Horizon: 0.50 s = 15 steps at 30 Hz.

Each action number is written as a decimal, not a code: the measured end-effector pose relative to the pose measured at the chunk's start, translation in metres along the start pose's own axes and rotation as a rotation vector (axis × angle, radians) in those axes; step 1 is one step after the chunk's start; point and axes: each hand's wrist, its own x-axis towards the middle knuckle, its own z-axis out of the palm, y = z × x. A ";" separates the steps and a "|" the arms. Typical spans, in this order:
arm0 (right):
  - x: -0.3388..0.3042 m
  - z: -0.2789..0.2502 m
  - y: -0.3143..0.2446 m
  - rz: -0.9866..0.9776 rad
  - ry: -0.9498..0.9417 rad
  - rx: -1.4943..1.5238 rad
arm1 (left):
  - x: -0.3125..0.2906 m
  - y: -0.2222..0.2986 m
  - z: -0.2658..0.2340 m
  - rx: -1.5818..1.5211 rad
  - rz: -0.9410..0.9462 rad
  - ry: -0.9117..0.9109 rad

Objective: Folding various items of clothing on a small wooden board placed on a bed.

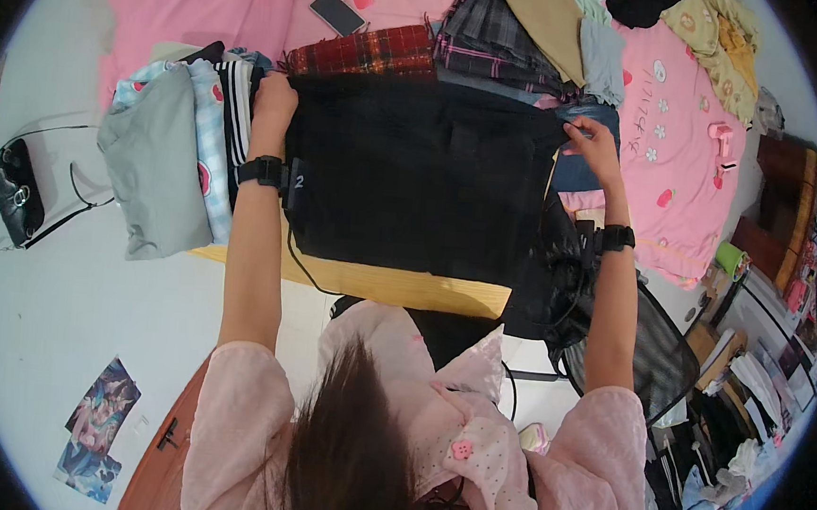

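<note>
Black cloth garment (414, 175), soft and matt, spread as a broad, near-rectangular panel in front of the person, over a pale yellow wooden board (444, 293) whose near edge shows below the hem. Left hand (275, 102) closed in a fist on the garment's upper left corner; right hand (593, 147) grasping the upper right corner, thumb and fingers pinched together at the edge. Both forearms reach straight out, a black strap on each wrist. Just beside the left hand, a row of folded clothes: black-and-white striped garment (235, 115), light blue checked cloth with red prints (207, 132), plain grey garment (154, 161) outermost. Blue denim garment (589, 173) lies behind and below the right hand. Beyond the black panel, on a pink bed cover with strawberry prints (659, 197): folded red plaid cloth with fringe (366, 50), dark grey plaid garment (495, 34), khaki folded garment (548, 23), dark-screened phone (338, 13). Far left, well apart, small black shiny handbag (20, 190) on a white surface.
</note>
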 end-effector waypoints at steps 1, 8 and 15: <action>0.001 0.001 0.003 -0.014 0.034 0.037 | 0.001 0.002 0.001 0.000 0.000 -0.003; 0.000 0.012 0.001 -0.067 0.115 -0.064 | -0.001 0.012 0.002 0.022 0.080 -0.010; 0.016 0.018 -0.014 -0.203 -0.069 -0.212 | 0.009 0.014 -0.003 -0.301 0.324 0.010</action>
